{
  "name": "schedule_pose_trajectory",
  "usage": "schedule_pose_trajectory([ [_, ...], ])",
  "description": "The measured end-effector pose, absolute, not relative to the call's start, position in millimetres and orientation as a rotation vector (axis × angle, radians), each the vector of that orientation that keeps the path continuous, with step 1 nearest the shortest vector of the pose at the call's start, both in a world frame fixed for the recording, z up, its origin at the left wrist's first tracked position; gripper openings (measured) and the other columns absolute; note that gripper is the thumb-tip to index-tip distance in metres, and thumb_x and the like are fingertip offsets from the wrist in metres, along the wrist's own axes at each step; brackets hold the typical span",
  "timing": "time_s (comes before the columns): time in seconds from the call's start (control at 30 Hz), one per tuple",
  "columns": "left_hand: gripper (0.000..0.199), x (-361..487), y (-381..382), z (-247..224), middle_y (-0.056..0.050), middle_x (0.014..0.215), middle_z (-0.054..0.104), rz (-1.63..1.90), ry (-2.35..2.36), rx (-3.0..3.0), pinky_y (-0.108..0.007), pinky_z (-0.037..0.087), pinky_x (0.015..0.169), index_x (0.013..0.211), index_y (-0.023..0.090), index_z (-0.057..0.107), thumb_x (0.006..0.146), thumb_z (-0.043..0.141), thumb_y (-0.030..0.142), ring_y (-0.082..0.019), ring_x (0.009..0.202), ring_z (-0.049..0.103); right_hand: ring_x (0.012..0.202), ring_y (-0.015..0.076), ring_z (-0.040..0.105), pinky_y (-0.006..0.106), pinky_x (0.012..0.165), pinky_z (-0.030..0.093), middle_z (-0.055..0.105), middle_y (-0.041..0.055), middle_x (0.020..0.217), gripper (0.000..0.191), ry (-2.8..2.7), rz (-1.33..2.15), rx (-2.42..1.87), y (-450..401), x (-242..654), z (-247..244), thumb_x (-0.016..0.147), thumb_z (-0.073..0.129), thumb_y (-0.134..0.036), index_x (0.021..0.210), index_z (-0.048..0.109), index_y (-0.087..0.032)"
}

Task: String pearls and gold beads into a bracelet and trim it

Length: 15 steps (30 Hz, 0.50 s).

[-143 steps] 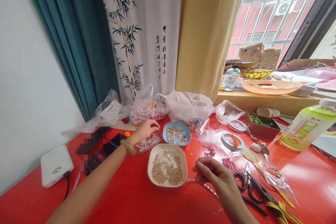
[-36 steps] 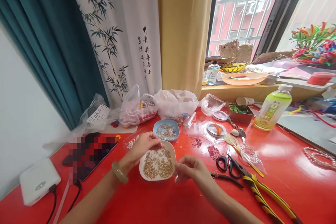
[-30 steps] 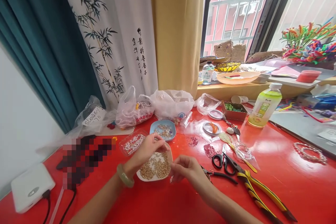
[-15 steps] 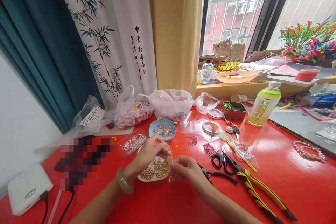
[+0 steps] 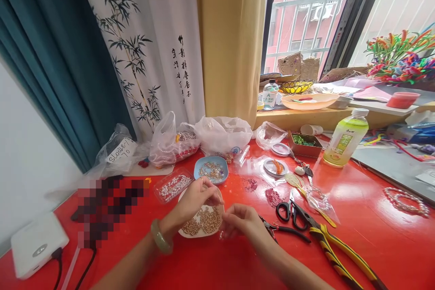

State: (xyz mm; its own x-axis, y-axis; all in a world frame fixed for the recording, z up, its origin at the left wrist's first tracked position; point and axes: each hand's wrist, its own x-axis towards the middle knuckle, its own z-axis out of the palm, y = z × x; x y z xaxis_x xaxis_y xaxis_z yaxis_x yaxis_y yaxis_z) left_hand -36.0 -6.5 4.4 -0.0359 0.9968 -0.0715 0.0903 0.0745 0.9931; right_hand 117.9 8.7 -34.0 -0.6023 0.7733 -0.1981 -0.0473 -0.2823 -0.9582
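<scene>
Bare forearms, with a pale green bangle (image 5: 161, 236) around the left wrist.

In the cream rounded-square dish (image 5: 200, 236), loose heaps of round gold beads (image 5: 210, 220); just beside its lower-right rim, small pearly beads (image 5: 221, 235).

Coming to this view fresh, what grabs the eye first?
The glossy red table, with both hands, left and right, at a pale dish of gold beads near its middle. Then the yellow-and-black pliers to their right, and the green-labelled drink bottle behind those.
</scene>
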Motion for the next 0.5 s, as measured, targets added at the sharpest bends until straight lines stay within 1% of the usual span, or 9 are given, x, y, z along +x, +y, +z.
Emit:
schedule_pose_trajectory([
  [0.13,0.017,-35.9,-7.2,4.3,-0.004,0.064,0.065,1.12,1.329,1.198,-0.027,0.046,0.064,0.072,0.015,0.045,0.074,0.052,0.03,-0.015,0.065,0.063,0.047,0.0131,0.059,0.023,0.049,0.039,0.065,0.0034,0.056,0.032,-1.405,1.946,-0.919,8.9,118.2,-36.3,0.06,0.065,-0.043,0.059,0.051,-0.014],
  [0.27,0.017,-36.0,-7.5,4.3,-0.004,0.066,0.066,1.128,1.316,1.191,-0.027,0.046,0.065,0.073,0.015,0.045,0.075,0.052,0.031,-0.015,0.066,0.063,0.047,0.0132,0.06,0.022,0.049,0.038,0.065,0.0031,0.055,0.034,-1.396,1.943,-0.91,7.6,118.3,-35.3,0.06,0.064,-0.045,0.059,0.051,-0.014],
  [0.4,0.02,-36.7,-7.3,3.6,-0.005,0.065,0.066,1.114,1.303,1.184,-0.029,0.046,0.066,0.073,0.015,0.045,0.073,0.055,0.033,-0.017,0.068,0.063,0.047,0.0136,0.059,0.023,0.049,0.039,0.064,0.0025,0.055,0.036,-1.366,1.95,-0.919,7.8,118.3,-33.6,0.057,0.066,-0.047,0.057,0.051,-0.014],
  [0.5,0.019,-36.3,-7.7,3.6,-0.005,0.067,0.066,1.115,1.284,1.173,-0.03,0.046,0.067,0.072,0.016,0.045,0.072,0.055,0.032,-0.017,0.067,0.063,0.047,0.0139,0.059,0.024,0.049,0.039,0.064,0.0021,0.055,0.037,-1.347,1.966,-0.916,10.0,118.2,-35.7,0.056,0.067,-0.048,0.058,0.051,-0.014],
])
